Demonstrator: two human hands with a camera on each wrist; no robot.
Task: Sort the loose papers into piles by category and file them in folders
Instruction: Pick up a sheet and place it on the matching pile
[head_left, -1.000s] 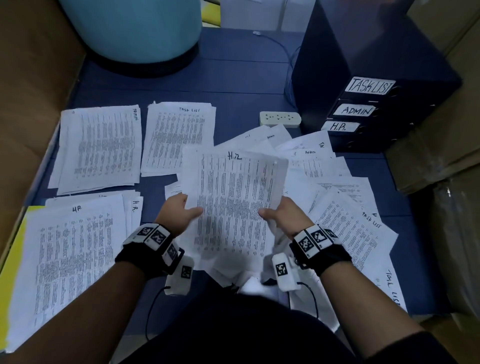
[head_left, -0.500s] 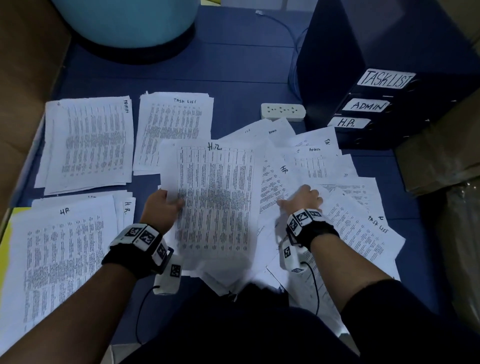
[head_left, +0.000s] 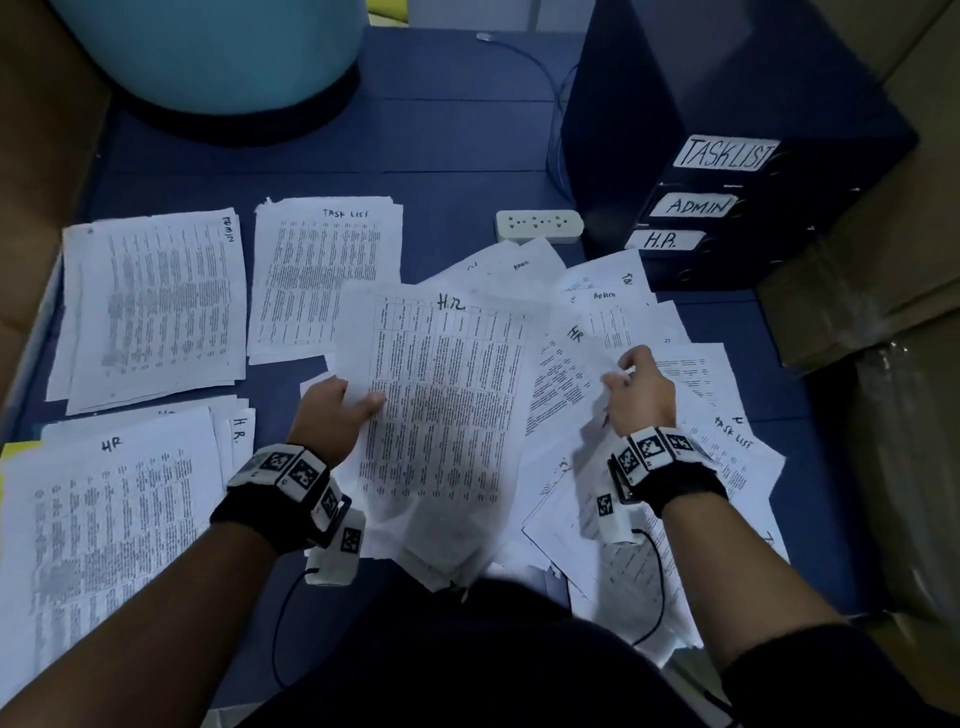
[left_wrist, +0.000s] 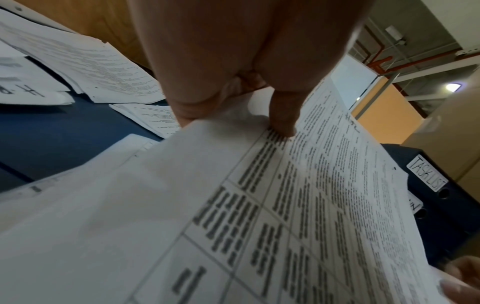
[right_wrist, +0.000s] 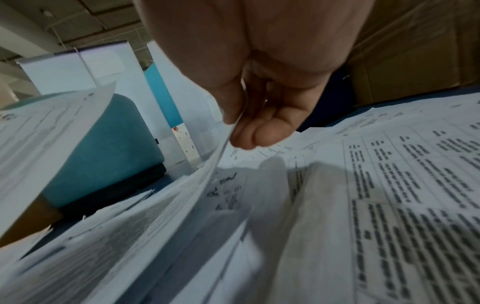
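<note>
Holding the H.R. sheet (head_left: 441, 405) pinched in our left hand (head_left: 332, 410), we are pinching an HR sheet (head_left: 566, 374) with our right hand (head_left: 641, 392); the HR pile (head_left: 104, 519) lies leftward, nearer the left hand.

Printed text (head_left: 441, 405) — blurred, unreadable

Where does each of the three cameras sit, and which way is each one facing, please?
Head: worn on the head, looking down at sorted paper piles; both forearms, left hand and right hand show.
Left wrist: looks along the left hand's fingers gripping the H.R. sheet.
Right wrist: looks along the right hand pinching a loose sheet.
Shared: head and left wrist views both show the H.R. sheet and the TASKLIST binder.
</note>
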